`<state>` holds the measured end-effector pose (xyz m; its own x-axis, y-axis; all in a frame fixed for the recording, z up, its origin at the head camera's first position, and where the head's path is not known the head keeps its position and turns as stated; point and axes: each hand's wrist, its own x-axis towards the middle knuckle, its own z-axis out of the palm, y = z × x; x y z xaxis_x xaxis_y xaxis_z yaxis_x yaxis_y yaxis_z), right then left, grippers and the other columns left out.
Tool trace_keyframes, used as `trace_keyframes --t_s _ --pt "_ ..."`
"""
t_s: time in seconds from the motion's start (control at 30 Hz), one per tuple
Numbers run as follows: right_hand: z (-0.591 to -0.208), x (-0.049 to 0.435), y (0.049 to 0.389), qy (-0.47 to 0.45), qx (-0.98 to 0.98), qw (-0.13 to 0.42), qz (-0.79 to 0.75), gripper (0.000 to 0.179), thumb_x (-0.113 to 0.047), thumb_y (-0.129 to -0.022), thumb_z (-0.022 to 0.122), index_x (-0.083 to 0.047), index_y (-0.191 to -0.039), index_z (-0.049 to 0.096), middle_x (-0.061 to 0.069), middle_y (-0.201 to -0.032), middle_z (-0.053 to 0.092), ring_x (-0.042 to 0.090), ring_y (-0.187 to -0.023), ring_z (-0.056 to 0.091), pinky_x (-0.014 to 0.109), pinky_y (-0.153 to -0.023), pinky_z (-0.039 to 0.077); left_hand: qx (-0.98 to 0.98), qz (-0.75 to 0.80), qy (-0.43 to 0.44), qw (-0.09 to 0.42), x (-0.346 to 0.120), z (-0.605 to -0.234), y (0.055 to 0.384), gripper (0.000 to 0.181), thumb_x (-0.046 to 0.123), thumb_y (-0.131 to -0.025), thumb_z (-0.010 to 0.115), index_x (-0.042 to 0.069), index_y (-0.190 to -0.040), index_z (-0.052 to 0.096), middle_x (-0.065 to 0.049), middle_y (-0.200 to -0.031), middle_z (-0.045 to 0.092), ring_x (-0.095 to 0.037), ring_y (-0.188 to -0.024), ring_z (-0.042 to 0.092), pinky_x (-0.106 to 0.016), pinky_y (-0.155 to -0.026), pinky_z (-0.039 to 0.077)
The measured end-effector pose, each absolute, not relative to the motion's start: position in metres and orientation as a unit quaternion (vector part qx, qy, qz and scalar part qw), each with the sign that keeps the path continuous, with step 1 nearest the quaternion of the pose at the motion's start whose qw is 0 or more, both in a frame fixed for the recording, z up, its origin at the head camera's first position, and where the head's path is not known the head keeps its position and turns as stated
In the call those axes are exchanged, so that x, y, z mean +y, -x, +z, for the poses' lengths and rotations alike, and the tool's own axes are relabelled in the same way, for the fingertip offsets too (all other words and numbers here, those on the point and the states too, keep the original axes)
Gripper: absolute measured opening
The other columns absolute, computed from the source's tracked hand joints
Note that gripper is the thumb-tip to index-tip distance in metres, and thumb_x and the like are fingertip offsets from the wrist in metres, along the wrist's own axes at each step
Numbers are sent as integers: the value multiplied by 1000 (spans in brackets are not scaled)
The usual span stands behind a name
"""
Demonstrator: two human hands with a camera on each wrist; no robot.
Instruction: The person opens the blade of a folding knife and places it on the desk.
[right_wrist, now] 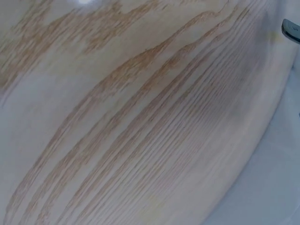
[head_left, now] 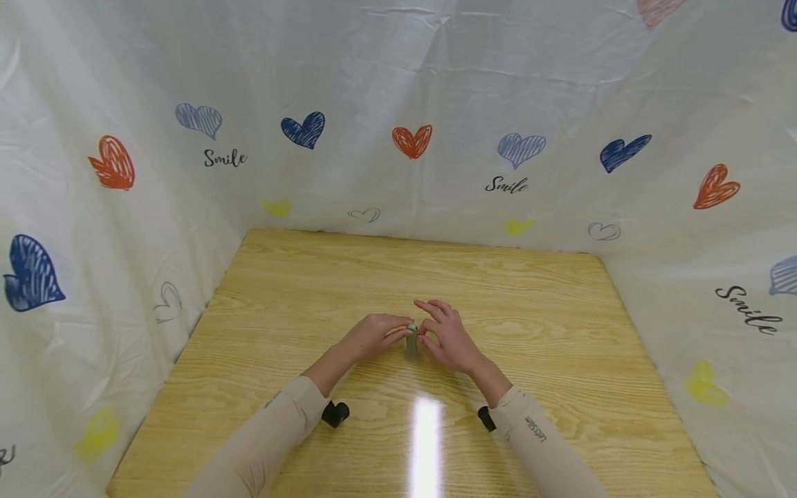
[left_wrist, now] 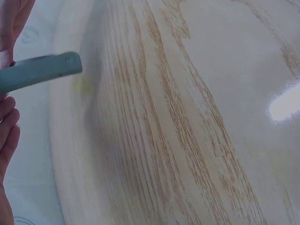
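Observation:
A small grey-green object (head_left: 411, 340), flat and narrow, stands between both hands over the middle of the wooden table (head_left: 299, 290). My left hand (head_left: 381, 335) pinches it from the left with curled fingers. My right hand (head_left: 441, 330) meets it from the right, thumb and a finger on it, the other fingers stretched out above. In the left wrist view the same object (left_wrist: 42, 71) shows as a pale teal bar jutting out from my fingers (left_wrist: 8, 136). A dark metal tip of the object (right_wrist: 291, 30) peeks in at the right wrist view's edge.
White cloth printed with coloured hearts and the word "Smile" (head_left: 506, 184) walls the table on the left, back and right. A bright light reflection (head_left: 426, 443) lies on the wood near the front edge. Black wrist-camera mounts (head_left: 335, 413) sit under both sleeves.

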<state>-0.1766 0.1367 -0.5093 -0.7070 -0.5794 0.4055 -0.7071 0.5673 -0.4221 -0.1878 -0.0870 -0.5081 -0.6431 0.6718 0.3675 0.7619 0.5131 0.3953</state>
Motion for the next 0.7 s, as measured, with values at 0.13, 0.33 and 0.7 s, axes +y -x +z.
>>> trace_keyframes --t_s 0.13,0.33,0.7 --pt "-508 136 176 -377 -874 87 292 12 -13 -91 65 -15 -81 60 16 -149 44 44 -132 39 67 -96 35 -868 -266 412 74 -88 -509 188 30 19 -95 61 4 -120 67 -10 -112 73 -21 -100 71 -29 -84 57" --pt "-509 138 177 -380 -861 60 333 13 -8 -92 62 -14 -82 57 19 -150 41 43 -134 35 69 -98 31 -865 -288 406 66 -89 -510 189 28 19 -96 60 5 -119 68 -10 -112 73 -21 -100 71 -29 -83 57" --pt "-506 144 179 -386 -861 17 332 9 -18 -97 59 -14 -88 61 8 -115 62 21 -103 55 43 -88 49 -876 -289 383 41 -91 -512 190 26 22 -96 59 9 -116 69 -8 -111 73 -20 -101 71 -31 -84 57"
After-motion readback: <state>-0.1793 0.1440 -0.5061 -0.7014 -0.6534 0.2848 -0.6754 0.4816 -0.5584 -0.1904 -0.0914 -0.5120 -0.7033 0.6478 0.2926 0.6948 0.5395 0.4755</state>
